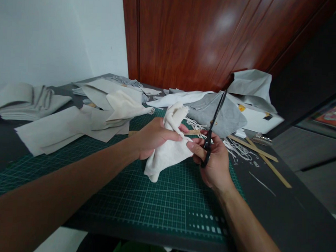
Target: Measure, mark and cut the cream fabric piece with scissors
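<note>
My left hand (152, 137) grips a bunched piece of white cloth (169, 150) and holds it above the green cutting mat (142, 199). My right hand (215, 157) holds black scissors (212, 124) by the handles, with the blades pointing up and away. The thumb of my right hand touches the cloth's right edge. The lower end of the cloth hangs down close to the mat.
Several pale fabric pieces (73, 125) lie at the left and back of the dark table (278, 205). Grey fabric (224, 115) and a white box (257, 120) sit at the back right. Wooden strips (260, 156) and thin white offcuts (239, 149) lie right of the mat.
</note>
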A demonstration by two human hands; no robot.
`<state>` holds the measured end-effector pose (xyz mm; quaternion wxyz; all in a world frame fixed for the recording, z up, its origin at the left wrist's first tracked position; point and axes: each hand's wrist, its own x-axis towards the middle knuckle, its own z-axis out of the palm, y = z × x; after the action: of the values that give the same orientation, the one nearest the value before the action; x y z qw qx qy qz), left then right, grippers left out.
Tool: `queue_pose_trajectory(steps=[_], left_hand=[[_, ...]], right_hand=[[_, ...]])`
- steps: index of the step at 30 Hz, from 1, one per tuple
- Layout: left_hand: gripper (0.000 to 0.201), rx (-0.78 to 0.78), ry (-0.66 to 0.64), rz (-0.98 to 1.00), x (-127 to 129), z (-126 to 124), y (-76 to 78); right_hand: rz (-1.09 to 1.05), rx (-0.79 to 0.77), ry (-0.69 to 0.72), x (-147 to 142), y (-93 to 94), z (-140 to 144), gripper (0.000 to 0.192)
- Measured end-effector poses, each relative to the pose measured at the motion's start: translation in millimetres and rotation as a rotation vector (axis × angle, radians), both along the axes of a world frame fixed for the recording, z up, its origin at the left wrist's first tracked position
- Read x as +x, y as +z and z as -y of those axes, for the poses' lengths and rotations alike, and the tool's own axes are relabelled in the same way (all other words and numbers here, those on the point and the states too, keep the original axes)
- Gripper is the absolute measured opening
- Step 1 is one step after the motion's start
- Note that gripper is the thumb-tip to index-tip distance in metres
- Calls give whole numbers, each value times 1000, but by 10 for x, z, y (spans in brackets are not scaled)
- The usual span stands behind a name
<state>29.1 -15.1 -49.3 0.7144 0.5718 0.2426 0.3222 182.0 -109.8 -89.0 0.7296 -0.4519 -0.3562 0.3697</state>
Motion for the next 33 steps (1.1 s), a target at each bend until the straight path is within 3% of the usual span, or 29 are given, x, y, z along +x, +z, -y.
queue_pose_trajectory(steps=[5,9,12,16,19,23,26,33], left_hand=[[22,-110,-229,69,-25,-4,-31],[38,-142,-350,75,-74,0,-14],[42,-148,-306,60,-107,6,-5],[21,-89,-226,11,-137,15,-12],[21,-51,-230,3,-137,16,21],[20,11,-268,53,-96,-28,181],[21,80,-232,93,-51,-106,373],[24,266,-121,48,79,-174,857]], right_hand=[[8,-2,73,-19,12,33,57],[51,-22,145,-53,5,59,55],[68,-30,200,-82,-6,75,53],[82,-16,250,-119,3,99,50],[88,0,241,-150,33,123,47],[112,6,150,-182,56,232,51],[167,-26,57,-206,29,428,64],[178,-105,-168,-356,-183,1007,81]])
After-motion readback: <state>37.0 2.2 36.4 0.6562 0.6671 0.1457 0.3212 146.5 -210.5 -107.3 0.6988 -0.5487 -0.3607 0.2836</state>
